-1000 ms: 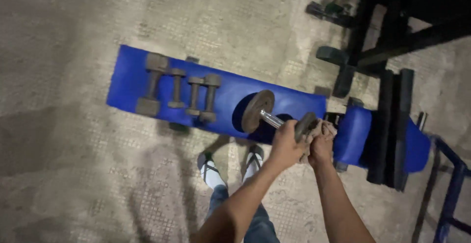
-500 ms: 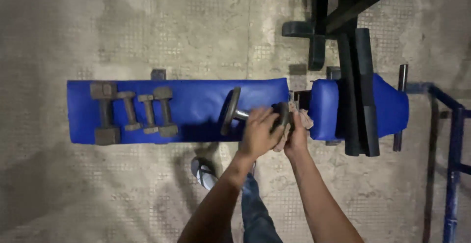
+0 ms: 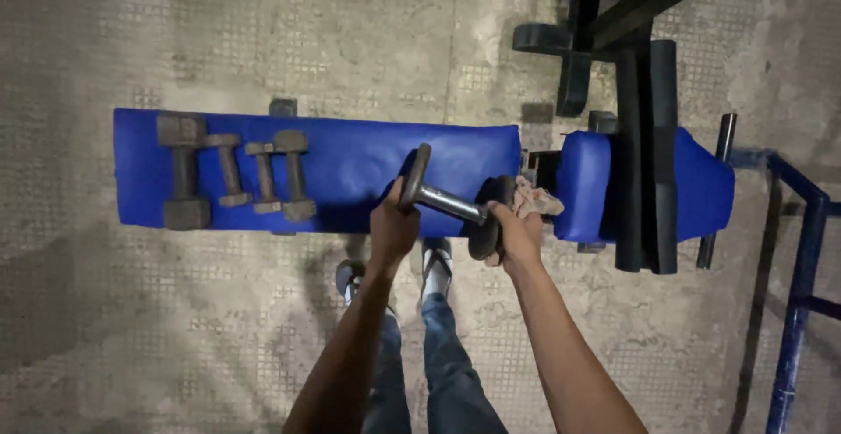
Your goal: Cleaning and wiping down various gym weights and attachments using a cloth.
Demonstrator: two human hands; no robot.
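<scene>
A: What is gripped by the left hand point(image 3: 392, 229)?

B: The left disc of a dumbbell point(image 3: 448, 201) is clasped at its lower edge, fingers curled shut around the rim. The chrome bar is seen running from that hand down and to the right.

A: And the right hand point(image 3: 519, 235)?

B: It is closed on the dumbbell's right disc, with a crumpled pinkish cloth point(image 3: 532, 198) pressed between palm and metal; part of the cloth is seen sticking out just above the knuckles.

A: Where is the dumbbell placed?

B: It is held between both hands, tilted, over the near edge of the blue padded counter point(image 3: 350, 167). Whether the left disc is touching the pad cannot be told.

A: What is seen further out?

B: Well to the left of the left hand, four small rusty dumbbells point(image 3: 229, 172) are laid side by side on the pad. Just right of the right hand, a second blue pad point(image 3: 585, 184) is crossed by black metal bars point(image 3: 644, 145). Below the hands, two sandalled feet point(image 3: 392, 272) are seen on the concrete floor point(image 3: 175, 329)
</scene>
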